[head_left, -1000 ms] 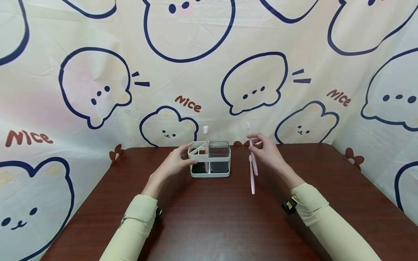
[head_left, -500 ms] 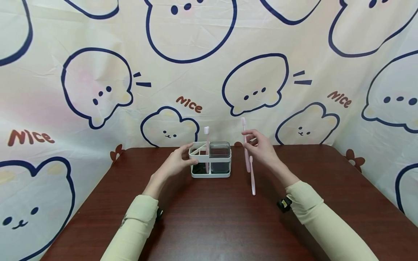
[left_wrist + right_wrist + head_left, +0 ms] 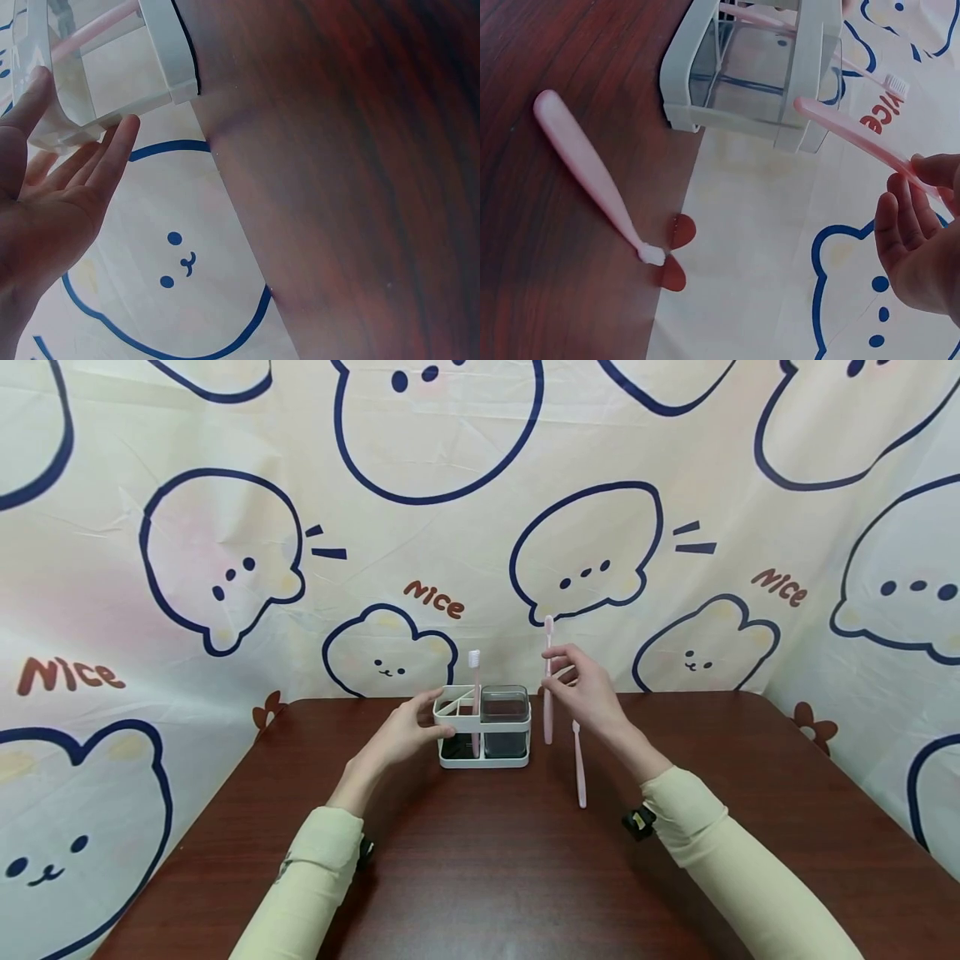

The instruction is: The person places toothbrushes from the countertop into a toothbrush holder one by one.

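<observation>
A pale toothbrush holder stands upright on the table, with a clear cup in its right part. One pink toothbrush is upright in the holder's left section, bristles up. My left hand grips the holder's left end, thumb at the front and fingers round the side and back. My right hand pinches a second pink toothbrush between thumb and fingers. That brush is upright just right of the holder, head up and handle end down. A third pink toothbrush lies on the table below the right hand.
The dark brown wooden table runs back to a cream cloth backdrop printed with bears. The cloth closes in the sides too. Both wrists carry a small black camera, here the right one.
My right hand has moved left and slightly up with its toothbrush, which now stands straighter and nearer the holder. My left hand, the holder and the lying toothbrush keep their places.
</observation>
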